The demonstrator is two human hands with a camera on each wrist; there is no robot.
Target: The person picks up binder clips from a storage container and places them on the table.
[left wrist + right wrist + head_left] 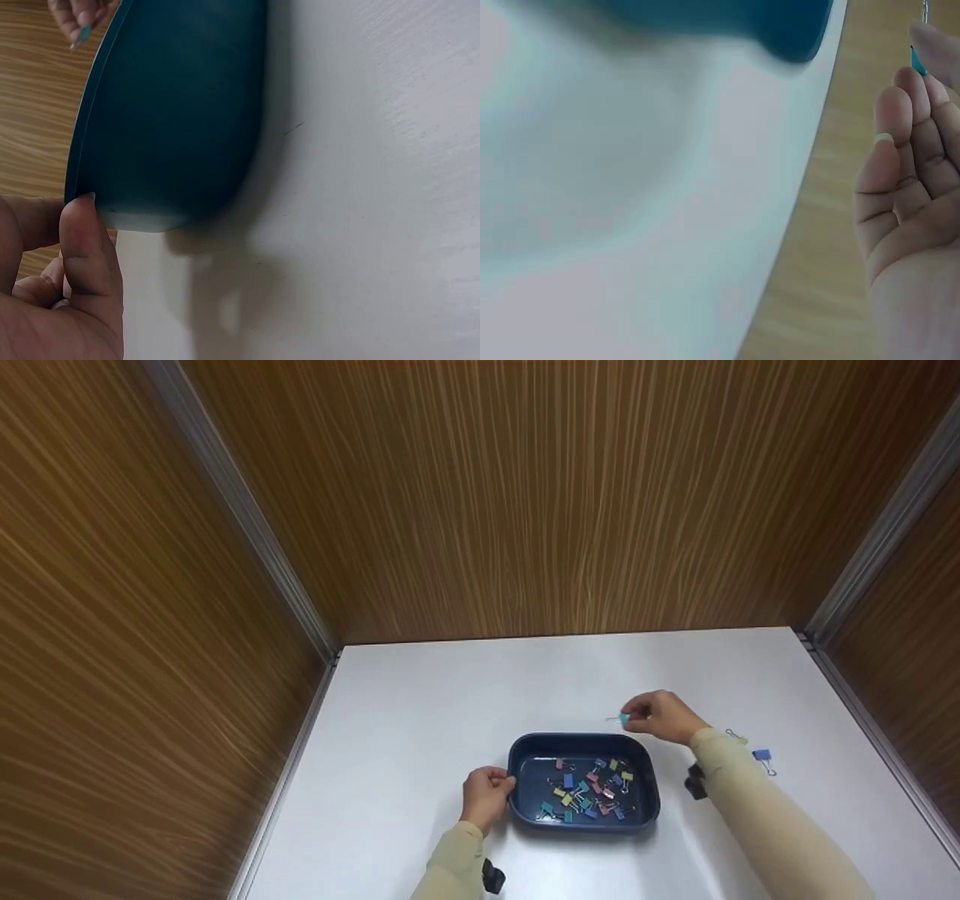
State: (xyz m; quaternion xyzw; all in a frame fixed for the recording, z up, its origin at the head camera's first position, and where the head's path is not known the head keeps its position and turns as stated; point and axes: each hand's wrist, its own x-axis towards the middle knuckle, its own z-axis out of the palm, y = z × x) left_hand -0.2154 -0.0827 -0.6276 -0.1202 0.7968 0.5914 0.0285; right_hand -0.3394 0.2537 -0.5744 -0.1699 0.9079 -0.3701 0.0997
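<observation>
My left hand (pixel 486 795) pinches the left rim of a dark blue tray (pixel 517 757) between thumb and fingers. In the left wrist view the thumb (pixel 86 240) lies against the tray's outer wall (pixel 172 112). Beyond the tray's far right corner, my right hand (pixel 664 716) holds a turquoise binder clip (pixel 624 719) at the fingertips, its wire handles pointing left. The right wrist view shows that clip (pixel 918 63) between thumb and fingers. Inside the tray lie several small binder clips (pixel 592 777) in pink, yellow, blue and green.
Right of the tray, partly beside the right forearm, a yellow binder clip (pixel 738 737) and a blue binder clip (pixel 763 756) lie on the white table (pixel 405 720). Wood-grain panels (pixel 480 495) rise behind the table and at both sides.
</observation>
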